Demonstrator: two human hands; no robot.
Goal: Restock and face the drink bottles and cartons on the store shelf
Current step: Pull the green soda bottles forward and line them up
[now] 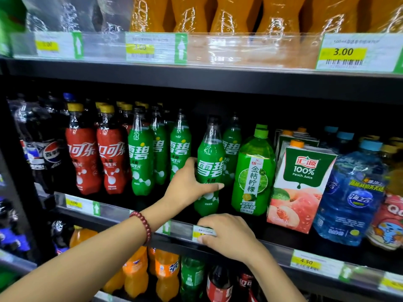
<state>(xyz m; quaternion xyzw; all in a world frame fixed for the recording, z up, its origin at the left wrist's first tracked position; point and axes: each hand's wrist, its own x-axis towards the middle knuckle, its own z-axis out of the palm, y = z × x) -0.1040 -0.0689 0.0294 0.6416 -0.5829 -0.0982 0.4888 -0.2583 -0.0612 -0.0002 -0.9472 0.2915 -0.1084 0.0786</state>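
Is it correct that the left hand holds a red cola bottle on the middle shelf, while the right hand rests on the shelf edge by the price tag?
Not quite. In the head view the left hand grips a green soda bottle, not a red cola one. The rest is right: the right hand rests on the middle shelf edge, over a price tag.

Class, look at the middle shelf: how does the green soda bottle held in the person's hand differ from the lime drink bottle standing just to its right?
1. The green soda bottle is slim and tapers to a narrow neck; the lime drink bottle is wide and squat.
2. The soda bottle's cap is dark; the lime bottle's is green.
3. The left hand grips the soda bottle; nothing touches the lime bottle.

Both are green and stand upright, labels facing out.
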